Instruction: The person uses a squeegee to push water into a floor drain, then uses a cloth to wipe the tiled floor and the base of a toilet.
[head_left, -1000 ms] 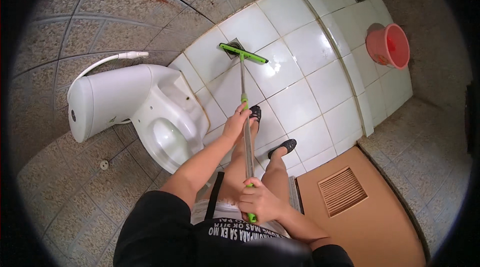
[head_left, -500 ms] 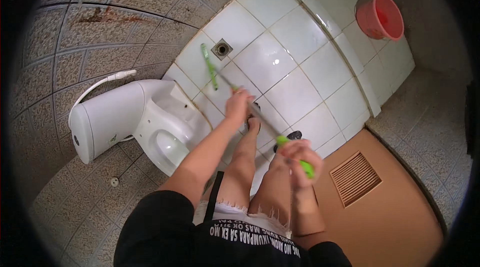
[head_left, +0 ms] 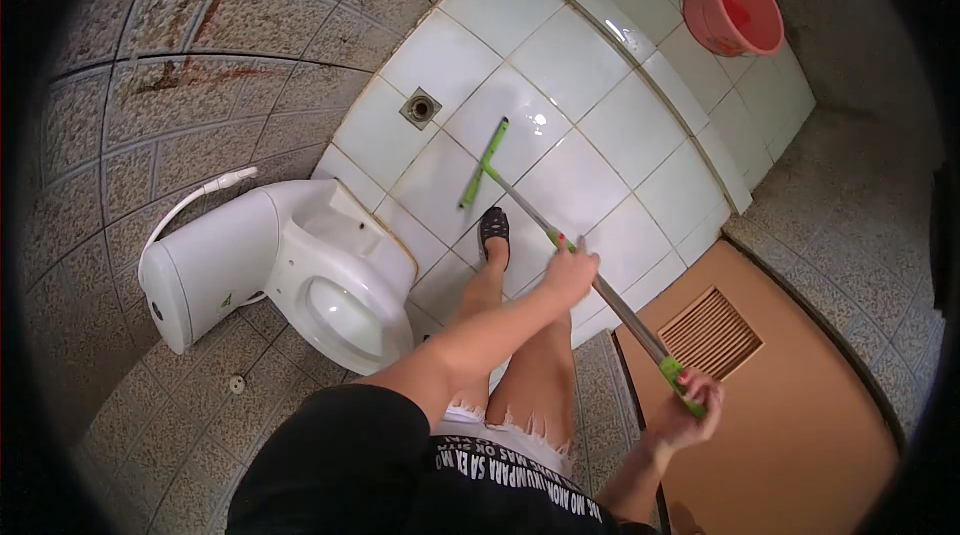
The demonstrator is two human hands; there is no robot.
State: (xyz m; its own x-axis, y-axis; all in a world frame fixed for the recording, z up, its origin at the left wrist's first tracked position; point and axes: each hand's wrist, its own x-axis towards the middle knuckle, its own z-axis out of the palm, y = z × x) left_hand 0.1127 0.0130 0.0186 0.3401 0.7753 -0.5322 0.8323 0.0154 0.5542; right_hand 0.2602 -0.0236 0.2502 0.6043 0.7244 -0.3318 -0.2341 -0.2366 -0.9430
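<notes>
A long-handled floor squeegee (head_left: 625,311) with a metal pole and green fittings slants across the view. My left hand (head_left: 571,272) is closed around the pole near its middle green joint. Lower right, my right hand (head_left: 688,409) grips the green end of the handle. The narrow green squeegee head (head_left: 485,163) rests on the white tiled floor (head_left: 600,175), a little right of the square floor drain (head_left: 420,109) and just beyond my foot in a dark perforated clog (head_left: 494,225).
A white toilet (head_left: 330,310) stands at the left, with a white hose sprayer (head_left: 230,178) by its tank. Past a raised tiled ledge (head_left: 650,85) sits a pink bucket (head_left: 735,13). At the right is a brown door (head_left: 790,415) with a slatted vent (head_left: 712,332).
Both hands have moved right with the squeegee. Its head has come away from beside the drain toward the middle of the floor, and my right hand is farther from my body.
</notes>
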